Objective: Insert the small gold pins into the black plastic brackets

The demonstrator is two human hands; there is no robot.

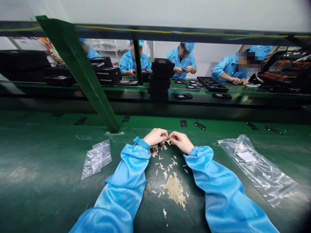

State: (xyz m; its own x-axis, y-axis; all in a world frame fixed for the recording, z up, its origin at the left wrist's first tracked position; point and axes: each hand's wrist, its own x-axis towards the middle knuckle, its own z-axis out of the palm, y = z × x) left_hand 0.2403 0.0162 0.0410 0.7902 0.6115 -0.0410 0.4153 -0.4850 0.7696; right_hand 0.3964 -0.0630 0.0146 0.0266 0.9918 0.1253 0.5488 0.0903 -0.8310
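Note:
My left hand (156, 136) and my right hand (181, 141) meet almost fingertip to fingertip over the green bench, each closed in a pinch. At my right fingertips shows a small beige piece (168, 142). Whatever my left fingers hold is too small to make out. Just below the hands, flat beige pieces (155, 149) lie scattered, some on a dark patch. Nearer to me, between my forearms, sits a larger pile of thin beige cut pieces (175, 189), with several strays around it.
Clear plastic bags lie on both sides, a left bag (97, 158) and a larger right bag (255, 168) with a white label. Black phone-like parts (200, 125) line the bench's back. A slanted green post (82, 74) rises at left. Co-workers (182, 60) sit beyond, by stacked black trays (161, 72).

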